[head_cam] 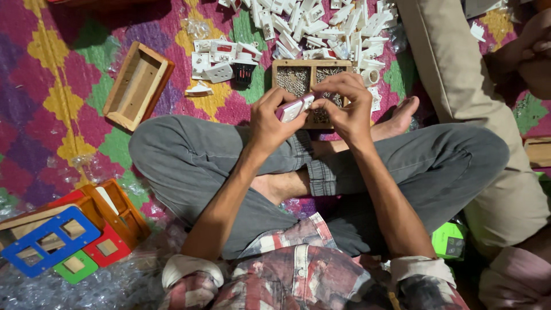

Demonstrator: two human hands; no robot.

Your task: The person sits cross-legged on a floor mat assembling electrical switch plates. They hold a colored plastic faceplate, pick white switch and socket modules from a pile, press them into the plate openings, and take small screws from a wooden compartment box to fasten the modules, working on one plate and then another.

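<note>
Gripping one small pink-and-white switch part between both hands above crossed legs: left hand curled shut around its near-left end, right hand pinching its far-right end with bent fingers. Just beyond, one two-compartment wooden tray of small screws. Farther off, white plastic parts, heaped, uncountable. Far left, one empty wooden box. Near left, three coloured frames: blue, red, green.

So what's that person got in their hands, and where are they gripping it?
A small white and pink plastic part, held between both hands: the left hand grips its left end, the right hand pinches its right end.
</note>
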